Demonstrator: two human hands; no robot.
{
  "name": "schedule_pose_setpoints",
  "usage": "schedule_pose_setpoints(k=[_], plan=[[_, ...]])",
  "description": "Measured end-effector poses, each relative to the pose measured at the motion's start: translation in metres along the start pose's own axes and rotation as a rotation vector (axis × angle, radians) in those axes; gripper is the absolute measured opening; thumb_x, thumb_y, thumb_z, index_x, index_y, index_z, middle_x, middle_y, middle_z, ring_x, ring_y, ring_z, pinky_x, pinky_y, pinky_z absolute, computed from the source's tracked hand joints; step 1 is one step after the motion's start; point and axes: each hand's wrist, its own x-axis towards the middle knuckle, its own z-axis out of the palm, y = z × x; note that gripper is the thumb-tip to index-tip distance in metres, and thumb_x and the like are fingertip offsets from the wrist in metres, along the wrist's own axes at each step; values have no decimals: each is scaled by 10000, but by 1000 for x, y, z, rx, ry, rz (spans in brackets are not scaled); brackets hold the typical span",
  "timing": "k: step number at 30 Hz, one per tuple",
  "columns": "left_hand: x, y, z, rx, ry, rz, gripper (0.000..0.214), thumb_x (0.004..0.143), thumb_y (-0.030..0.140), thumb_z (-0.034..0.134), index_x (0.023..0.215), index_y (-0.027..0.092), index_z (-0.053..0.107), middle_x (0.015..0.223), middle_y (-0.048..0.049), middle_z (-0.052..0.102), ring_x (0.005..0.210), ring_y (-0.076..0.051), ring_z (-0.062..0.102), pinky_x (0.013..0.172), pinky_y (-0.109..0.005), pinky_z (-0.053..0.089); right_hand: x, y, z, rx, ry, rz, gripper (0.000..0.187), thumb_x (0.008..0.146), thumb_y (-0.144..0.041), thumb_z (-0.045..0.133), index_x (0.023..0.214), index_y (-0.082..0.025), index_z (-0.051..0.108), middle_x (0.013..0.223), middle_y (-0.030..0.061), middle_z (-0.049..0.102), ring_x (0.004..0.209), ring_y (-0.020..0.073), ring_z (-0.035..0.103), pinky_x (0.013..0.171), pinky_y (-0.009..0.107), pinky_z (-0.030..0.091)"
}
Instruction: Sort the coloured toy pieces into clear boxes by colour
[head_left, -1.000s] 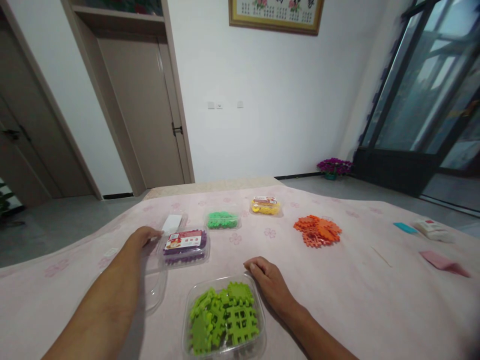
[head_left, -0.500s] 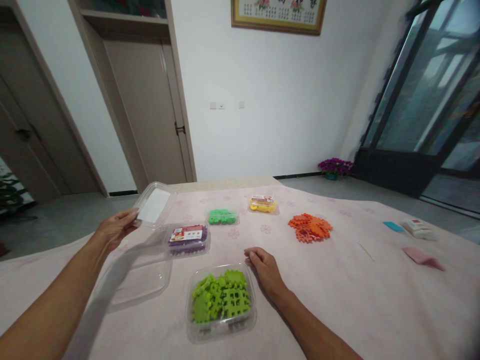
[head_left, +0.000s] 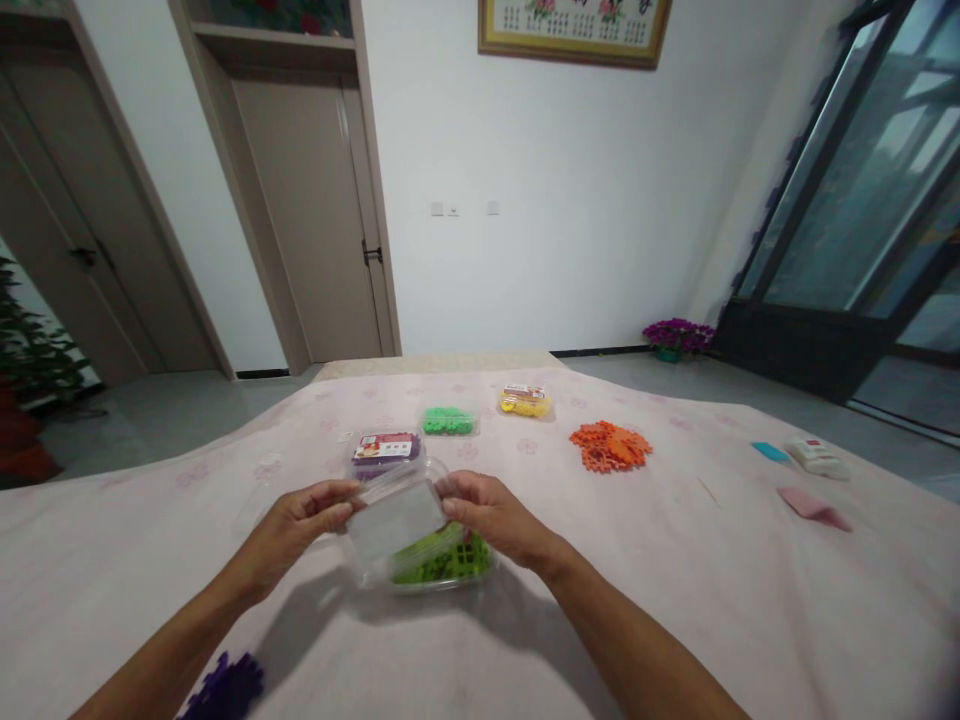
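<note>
A clear plastic lid (head_left: 394, 520) with a white label is tilted above a clear container (head_left: 431, 588) of light-green plastic pieces (head_left: 450, 560). My left hand (head_left: 300, 522) pinches the lid's left edge between thumb and fingers. At its right edge my right hand (head_left: 499, 515) is closed on the same lid. The lid hides part of the container and its left-hand pieces. Just behind the lid stands a labelled box of purple pieces (head_left: 385, 450), partly covered. Another clear container (head_left: 255, 508) shows faintly beyond my left hand.
Further back are a box of green pieces (head_left: 448, 421) and a labelled box of yellow pieces (head_left: 525, 402). Orange pieces (head_left: 611, 446) lie loose right of centre. Dark purple pieces (head_left: 229, 688) are near my left forearm. A pink cloth (head_left: 814, 508) and a white packet (head_left: 817, 458) lie far right.
My left hand has brought the lid rightward and down over the light-green pieces. My right hand has moved from beside the container to the lid's edge. Purple pieces now show at lower left.
</note>
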Motion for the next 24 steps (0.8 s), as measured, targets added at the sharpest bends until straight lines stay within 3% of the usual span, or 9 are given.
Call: schedule_pose_setpoints(k=[4, 7, 11, 13, 19, 24], plan=[[-4, 0, 6, 41, 40, 44, 412, 718, 481, 753, 1023, 206, 781, 1066, -79, 775, 1008, -273, 704, 917, -374, 540, -3, 14, 5, 22, 150, 112, 254, 706, -373, 707, 838, -167, 640, 728, -11, 630, 635, 140, 610, 472, 201, 386], [-10, -2, 12, 69, 127, 90, 409, 715, 494, 751, 1006, 209, 794, 1081, -76, 772, 974, -270, 710, 884, -374, 562, -6, 17, 8, 61, 211, 155, 297, 675, -403, 751, 801, -160, 636, 676, -9, 627, 579, 137, 599, 433, 196, 356], [-17, -11, 13, 3, 207, 112, 393, 703, 473, 767, 980, 196, 800, 1047, -84, 779, 921, -263, 716, 763, -341, 596, -16, 9, 8, 219, 38, 130, 469, 760, -588, 687, 858, -129, 689, 792, 64, 700, 685, 165, 649, 498, 216, 428], [-19, -17, 12, -41, 225, 103, 386, 701, 457, 777, 983, 194, 798, 1048, -86, 779, 927, -260, 718, 739, -323, 597, -21, 6, 8, 286, -44, 117, 496, 767, -588, 693, 911, -113, 721, 838, 83, 719, 731, 166, 664, 593, 240, 479], [-29, -37, 11, -91, 251, 82, 388, 714, 455, 780, 1001, 194, 790, 1026, -90, 782, 923, -259, 726, 741, -318, 593, -31, 5, 15, 298, 3, 156, 396, 701, -412, 790, 970, -125, 750, 881, 76, 733, 716, 152, 658, 644, 262, 485], [-36, -48, 18, -109, 266, 41, 438, 699, 488, 783, 1022, 192, 780, 1079, -99, 773, 957, -271, 728, 786, -332, 591, -35, 14, 25, 256, 40, 135, 315, 654, -357, 797, 845, -124, 706, 694, 9, 668, 580, 110, 576, 584, 246, 449]])
